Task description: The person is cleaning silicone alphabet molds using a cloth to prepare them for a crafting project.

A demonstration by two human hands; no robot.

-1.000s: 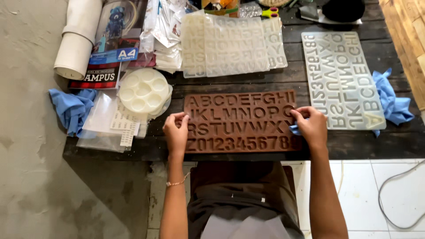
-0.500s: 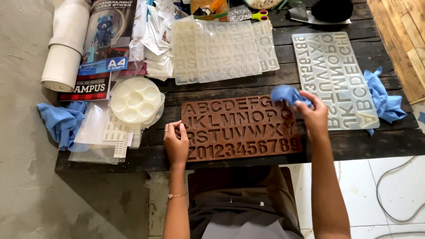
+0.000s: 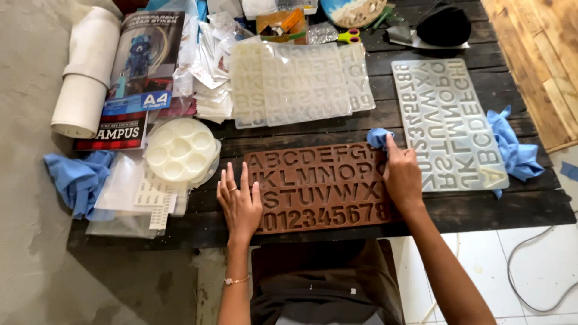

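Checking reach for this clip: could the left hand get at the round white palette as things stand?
Probably yes. The left hand lies flat on the brown letter mould's left end, holding nothing, and the round white palette sits just up and left of it with nothing between.

A dark wooden table (image 3: 481,207) carries the clutter. At its left end lie a white roll (image 3: 87,69), a glossy sheet pack with a blue bear picture (image 3: 141,60), a round white palette (image 3: 179,150) and a crumpled blue cloth (image 3: 78,177). Translucent letter moulds (image 3: 301,81) sit at the centre back, a clear letter mould (image 3: 448,123) on the right over another blue cloth (image 3: 512,147). Scissors with yellow and pink handles (image 3: 349,36) and what seems a black cap (image 3: 444,25) lie at the far edge.
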